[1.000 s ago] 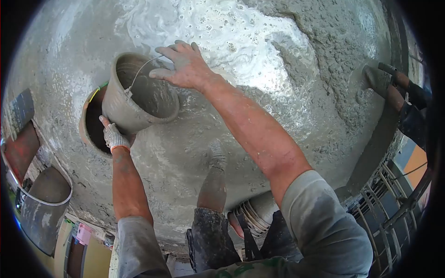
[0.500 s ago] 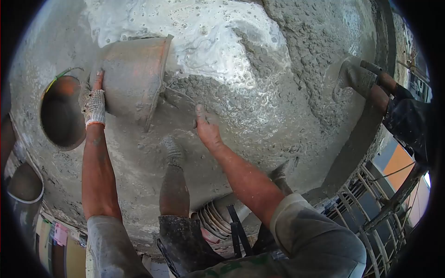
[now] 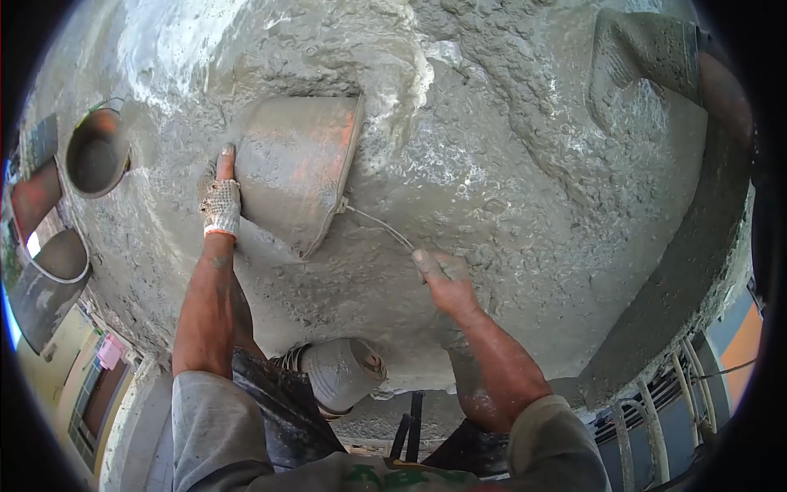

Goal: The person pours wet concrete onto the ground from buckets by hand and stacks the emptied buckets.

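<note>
A cement-smeared orange bucket (image 3: 287, 172) lies tipped on its side in the wet grey concrete (image 3: 492, 238), its mouth facing right. My left hand (image 3: 221, 197), in a dirty knitted glove with bare fingertips showing, grips the bucket at its base; some of the fingers are hidden. Bare and muddy, my right hand (image 3: 443, 275) is closed around the thin wire handle (image 3: 381, 225), pulled out from the rim. Pale watery cement (image 3: 172, 49) streaks the concrete beyond the bucket.
An open bucket (image 3: 100, 123) stands in the concrete at left, with another bucket (image 3: 49, 287) at the left edge. Several stacked buckets (image 3: 344, 369) lie by my legs. A person's muddy boot (image 3: 648, 57) is at upper right. Metal bars (image 3: 652, 443) stand lower right.
The view has shifted. Both hands and the tipped bucket now appear farther right and lower. Less white liquid shows, and the other person's boot looks larger and higher up.
</note>
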Demonstrator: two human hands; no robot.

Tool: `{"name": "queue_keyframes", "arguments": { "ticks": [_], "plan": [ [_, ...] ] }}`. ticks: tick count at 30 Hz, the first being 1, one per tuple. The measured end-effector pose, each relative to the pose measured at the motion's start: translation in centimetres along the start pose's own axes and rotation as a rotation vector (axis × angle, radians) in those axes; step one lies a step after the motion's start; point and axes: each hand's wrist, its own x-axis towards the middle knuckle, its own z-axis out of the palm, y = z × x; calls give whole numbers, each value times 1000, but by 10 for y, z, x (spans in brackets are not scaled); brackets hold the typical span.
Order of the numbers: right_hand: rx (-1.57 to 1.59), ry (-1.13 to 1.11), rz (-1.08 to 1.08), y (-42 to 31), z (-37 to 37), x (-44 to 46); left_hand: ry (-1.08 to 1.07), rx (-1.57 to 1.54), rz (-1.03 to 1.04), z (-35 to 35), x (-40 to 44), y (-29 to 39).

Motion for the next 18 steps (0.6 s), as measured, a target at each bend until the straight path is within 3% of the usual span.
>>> {"name": "queue_keyframes", "arguments": {
  "ticks": [2,4,6,9,10,11,13,15,16,18],
  "plan": [
    [-40,-10,7,-1,-45,-24,19,74,21,28,-42,19],
    [-139,-33,12,-13,-78,-58,-120,-309,-43,55,-73,2],
    [-162,-1,62,-28,-114,-97,-269,-328,-74,78,-97,-3],
    [-152,125,236,-46,-165,-161,-249,-69,-73,92,-188,69],
    [-207,194,294,-59,-178,-187,-333,81,-61,106,-200,76],
    [-266,268,348,-78,-191,-208,-571,31,50,106,-219,102],
    [-342,361,443,-119,-204,-250,-716,212,75,146,-248,109],
    [-533,415,313,-134,-207,-283,-880,390,202,162,-272,111],
    [-728,451,178,-142,-211,-294,-890,382,222,149,-274,123],
    [-810,463,159,-148,-218,-301,-994,183,361,106,-272,134]
  ]
}}
